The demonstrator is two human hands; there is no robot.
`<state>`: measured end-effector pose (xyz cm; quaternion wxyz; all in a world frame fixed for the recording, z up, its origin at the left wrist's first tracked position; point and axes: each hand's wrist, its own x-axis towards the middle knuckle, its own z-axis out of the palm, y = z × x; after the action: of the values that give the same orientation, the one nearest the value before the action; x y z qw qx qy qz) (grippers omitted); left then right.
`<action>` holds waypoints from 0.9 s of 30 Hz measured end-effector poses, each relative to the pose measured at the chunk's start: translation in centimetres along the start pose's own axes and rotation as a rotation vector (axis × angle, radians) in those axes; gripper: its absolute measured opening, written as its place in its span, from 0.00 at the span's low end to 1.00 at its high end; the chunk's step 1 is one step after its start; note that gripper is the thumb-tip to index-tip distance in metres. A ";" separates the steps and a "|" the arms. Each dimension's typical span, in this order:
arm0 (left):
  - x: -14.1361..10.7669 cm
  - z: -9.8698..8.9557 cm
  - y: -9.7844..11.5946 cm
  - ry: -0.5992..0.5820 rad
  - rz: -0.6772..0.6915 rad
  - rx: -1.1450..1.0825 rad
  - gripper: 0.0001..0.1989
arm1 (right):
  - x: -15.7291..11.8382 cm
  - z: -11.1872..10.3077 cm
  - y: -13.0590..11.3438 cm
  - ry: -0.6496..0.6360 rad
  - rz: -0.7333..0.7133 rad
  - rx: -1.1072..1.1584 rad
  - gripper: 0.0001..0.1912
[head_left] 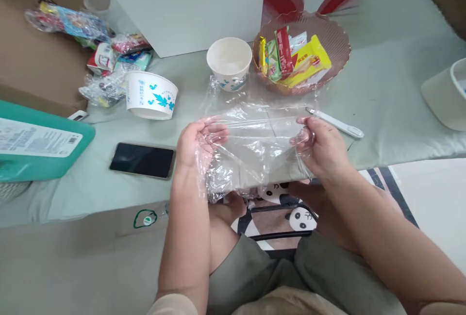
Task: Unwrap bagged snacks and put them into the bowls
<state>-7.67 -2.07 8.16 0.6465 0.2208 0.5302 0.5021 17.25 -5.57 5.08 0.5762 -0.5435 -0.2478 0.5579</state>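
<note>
My left hand grasps clear film | my right hand pinches its other side | on the head feed I see it stretched between them, over the near edge of the surface

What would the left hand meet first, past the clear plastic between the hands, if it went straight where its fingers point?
Across the clear plastic, the left hand would probably meet the right hand first; whether both are at the same depth is unclear.
</note>
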 end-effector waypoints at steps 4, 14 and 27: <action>0.0 0.4 -0.2 -0.002 0.064 0.085 0.12 | 0.3 -1.5 -0.1 0.069 -0.079 -0.102 0.11; 0.1 -0.7 0.2 -0.020 0.387 0.208 0.06 | 0.2 -2.4 0.2 0.069 -0.370 -0.289 0.17; 0.3 -3.8 0.6 0.043 0.701 0.797 0.03 | -0.3 -2.8 -0.1 0.050 -0.707 -0.923 0.06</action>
<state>-11.44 -2.49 7.20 0.2945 0.6030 0.5875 0.4521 19.70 -6.75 4.44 0.4365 -0.6356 -0.6181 0.1529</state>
